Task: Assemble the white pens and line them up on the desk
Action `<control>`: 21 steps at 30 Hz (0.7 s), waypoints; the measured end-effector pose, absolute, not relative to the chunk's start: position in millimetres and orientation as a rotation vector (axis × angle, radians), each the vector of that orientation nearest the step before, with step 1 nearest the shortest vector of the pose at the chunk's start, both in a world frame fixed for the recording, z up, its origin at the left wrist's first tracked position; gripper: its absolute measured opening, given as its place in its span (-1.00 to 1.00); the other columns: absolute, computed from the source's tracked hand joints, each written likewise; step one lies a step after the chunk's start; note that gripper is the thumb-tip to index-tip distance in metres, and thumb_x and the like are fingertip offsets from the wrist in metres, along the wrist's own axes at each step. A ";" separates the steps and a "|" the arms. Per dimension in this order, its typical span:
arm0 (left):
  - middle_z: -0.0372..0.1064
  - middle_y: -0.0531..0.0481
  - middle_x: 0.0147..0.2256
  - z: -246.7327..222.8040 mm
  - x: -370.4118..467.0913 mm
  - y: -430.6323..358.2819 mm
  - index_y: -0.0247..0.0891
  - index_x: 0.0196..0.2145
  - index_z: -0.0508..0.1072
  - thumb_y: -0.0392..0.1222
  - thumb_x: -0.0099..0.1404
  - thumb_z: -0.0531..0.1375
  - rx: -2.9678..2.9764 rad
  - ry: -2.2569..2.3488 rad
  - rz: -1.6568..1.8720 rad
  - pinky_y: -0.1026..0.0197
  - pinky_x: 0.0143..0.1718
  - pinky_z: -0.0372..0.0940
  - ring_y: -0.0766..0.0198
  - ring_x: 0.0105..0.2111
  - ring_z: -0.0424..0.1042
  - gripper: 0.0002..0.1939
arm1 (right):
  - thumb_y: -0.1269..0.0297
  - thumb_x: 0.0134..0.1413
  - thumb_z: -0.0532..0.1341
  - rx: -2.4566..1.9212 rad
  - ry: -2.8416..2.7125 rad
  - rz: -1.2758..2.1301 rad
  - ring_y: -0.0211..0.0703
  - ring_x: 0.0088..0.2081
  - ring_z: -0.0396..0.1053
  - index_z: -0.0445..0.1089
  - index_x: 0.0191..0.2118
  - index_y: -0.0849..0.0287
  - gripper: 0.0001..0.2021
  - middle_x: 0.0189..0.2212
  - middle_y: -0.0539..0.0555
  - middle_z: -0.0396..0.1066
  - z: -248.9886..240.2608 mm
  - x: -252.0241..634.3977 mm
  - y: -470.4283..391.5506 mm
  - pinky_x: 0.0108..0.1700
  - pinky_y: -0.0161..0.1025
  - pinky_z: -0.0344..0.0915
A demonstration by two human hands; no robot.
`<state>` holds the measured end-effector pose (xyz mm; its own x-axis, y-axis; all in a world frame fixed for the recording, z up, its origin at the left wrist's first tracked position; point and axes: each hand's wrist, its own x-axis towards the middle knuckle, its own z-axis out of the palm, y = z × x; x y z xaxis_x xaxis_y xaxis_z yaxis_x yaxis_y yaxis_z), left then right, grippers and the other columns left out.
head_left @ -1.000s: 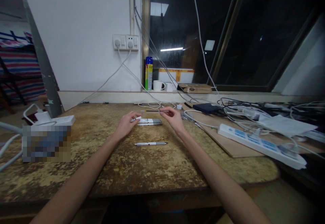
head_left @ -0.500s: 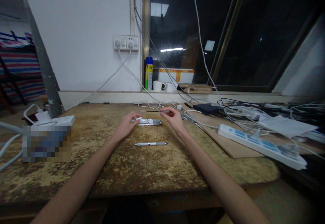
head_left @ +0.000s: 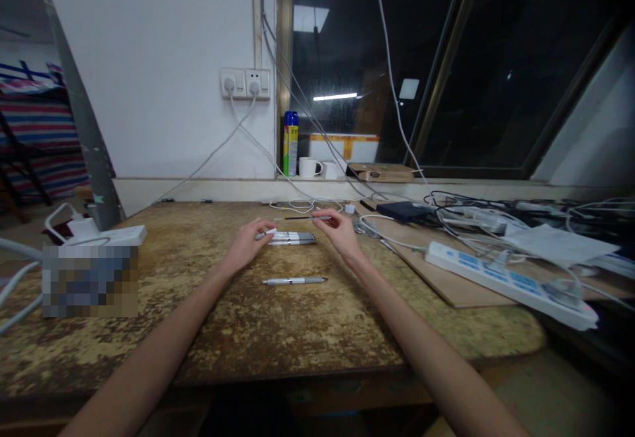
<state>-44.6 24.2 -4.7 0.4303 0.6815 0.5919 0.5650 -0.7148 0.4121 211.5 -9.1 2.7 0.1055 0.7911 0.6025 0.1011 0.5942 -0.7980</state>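
Pen refill (head_left: 297, 217), slender and dark with a pale left end, is located beyond the grouped pens (head_left: 295, 238), roughly level and extending leftward from my right hand (head_left: 340, 231). My right hand is closed in a pinch at its right end, thumb and fingers brought together; finer detail at that grip is too small to tell. Whether the refill clears the table (head_left: 258, 338) or touches it cannot be determined. My left hand (head_left: 245, 244) grips a white-and-grey pen part (head_left: 266, 233) between thumb and fingers, just beside the left ends of the grouped pens. Those pens lie side by side, pale barrels to the left and grey sections to the right; overlap prevents a reliable count. One single pen (head_left: 295, 281) lies apart from them, nearer to me, its grey section and dark tip to the right. Table surface: worn, finish patchy. To the right, a white power strip (head_left: 510, 285) lies partly across a brown board (head_left: 441, 279). At the window stand a blue-capped spray can (head_left: 291, 143) and a white mug (head_left: 307, 167).
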 end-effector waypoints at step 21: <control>0.50 -0.07 -0.07 -3.4 -42.8 23.5 -0.15 -0.07 0.55 -0.07 0.39 0.13 2.477 1.088 1.239 0.07 0.05 0.28 0.10 -0.05 0.45 -0.74 | 0.08 0.00 0.31 -0.936 -1.370 0.627 -0.09 -0.27 0.47 0.58 -0.25 0.13 -0.73 -0.26 0.10 0.57 2.6 213.0 -8.1 -0.11 -0.15 0.36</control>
<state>-42.8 23.5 -3.4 0.3897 0.6734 0.6282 0.5359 -0.7206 0.4400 213.0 -8.1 2.6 0.1327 0.8362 0.5321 0.1437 0.5150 -0.8451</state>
